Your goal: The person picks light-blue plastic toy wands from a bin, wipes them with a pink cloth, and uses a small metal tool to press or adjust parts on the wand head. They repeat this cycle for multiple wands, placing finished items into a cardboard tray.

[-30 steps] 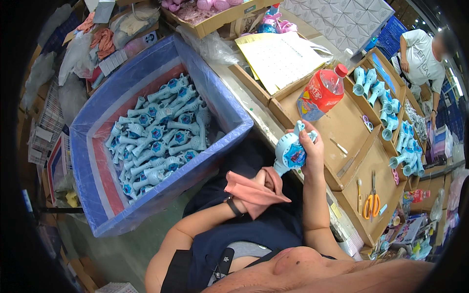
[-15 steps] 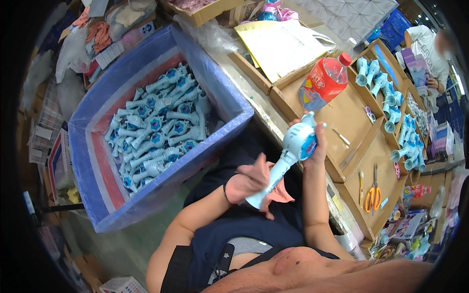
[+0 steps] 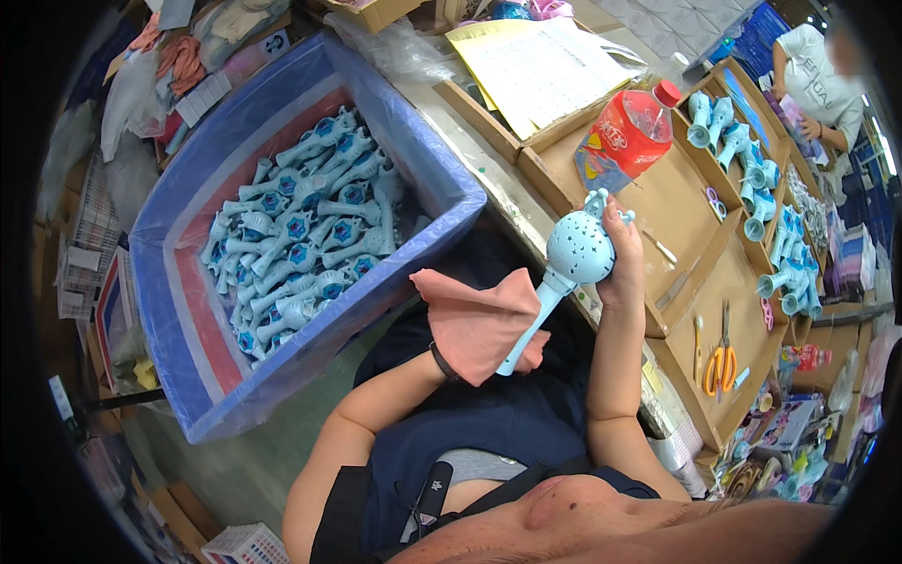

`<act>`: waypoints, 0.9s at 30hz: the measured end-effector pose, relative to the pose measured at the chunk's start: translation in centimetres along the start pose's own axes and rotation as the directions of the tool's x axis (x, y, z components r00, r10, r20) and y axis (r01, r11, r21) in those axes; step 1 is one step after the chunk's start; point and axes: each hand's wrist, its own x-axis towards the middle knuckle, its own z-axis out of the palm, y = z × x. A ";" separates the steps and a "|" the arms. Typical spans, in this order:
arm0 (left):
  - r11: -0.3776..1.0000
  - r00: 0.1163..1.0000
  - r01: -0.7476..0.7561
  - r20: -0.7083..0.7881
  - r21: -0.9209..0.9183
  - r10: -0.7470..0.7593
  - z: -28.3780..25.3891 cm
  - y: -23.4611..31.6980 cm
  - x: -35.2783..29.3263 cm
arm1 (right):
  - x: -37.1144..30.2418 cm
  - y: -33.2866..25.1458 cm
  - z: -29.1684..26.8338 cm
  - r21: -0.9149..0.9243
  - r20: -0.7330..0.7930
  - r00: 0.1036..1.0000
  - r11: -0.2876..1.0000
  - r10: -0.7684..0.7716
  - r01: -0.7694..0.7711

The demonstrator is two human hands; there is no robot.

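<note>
A light-blue toy wand (image 3: 576,252), with a round head pierced by small star shapes and a slim handle, is held tilted in front of my body. My right hand (image 3: 624,258) is closed around the side of its head, near the crown-like tip. A pink cloth (image 3: 481,324) drapes over my left hand and hides most of its fingers. That hand grips the cloth against the lower handle. To the left, a blue plastic-lined bin (image 3: 155,254) holds many similar wands (image 3: 299,226) with dark blue star emblems.
On the workbench to the right stand cardboard trays (image 3: 672,362), a red-labelled bottle (image 3: 628,136), orange-handled scissors (image 3: 721,362) and paper sheets (image 3: 540,70). More light-blue wand parts (image 3: 752,169) lie in the far trays. Another person (image 3: 816,80) stands at the far right.
The wand has turned, so its star-pierced side shows instead of the blue emblem. The pink cloth has spread out to the left over my left hand and the handle.
</note>
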 end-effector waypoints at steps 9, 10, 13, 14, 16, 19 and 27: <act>0.987 0.882 -0.132 -0.445 0.087 0.157 7.5 -5.5 0.9 | -0.1 3.6 -0.3 0.544 0.317 0.944 0.833 -0.089 -0.104; 0.956 0.900 -0.109 -0.381 0.272 0.211 7.6 -5.9 0.9 | 0.0 3.2 -0.8 0.481 0.301 0.953 0.868 -0.034 -0.121; 0.912 0.967 0.031 -0.244 0.410 0.077 6.6 -6.0 0.4 | 0.2 2.9 -1.3 0.231 0.229 0.973 0.973 -0.026 -0.028; 0.930 0.971 0.024 -0.228 0.366 0.065 6.2 -5.7 0.2 | 0.2 3.0 -1.3 0.139 0.212 0.977 0.990 -0.035 0.005; 0.979 0.972 -0.008 -0.229 0.204 0.056 5.4 -5.0 0.0 | 0.1 3.4 -0.9 0.212 0.225 0.974 0.977 -0.029 -0.020; 0.731 0.928 0.089 -0.211 -0.677 -0.307 4.7 -4.1 0.0 | -1.0 4.3 0.1 0.186 0.270 0.963 0.981 -0.004 -0.048; 0.157 0.852 0.157 0.053 -0.975 -0.520 5.1 -2.9 0.4 | -6.3 3.3 -1.2 -0.265 0.106 0.984 0.950 -0.144 0.167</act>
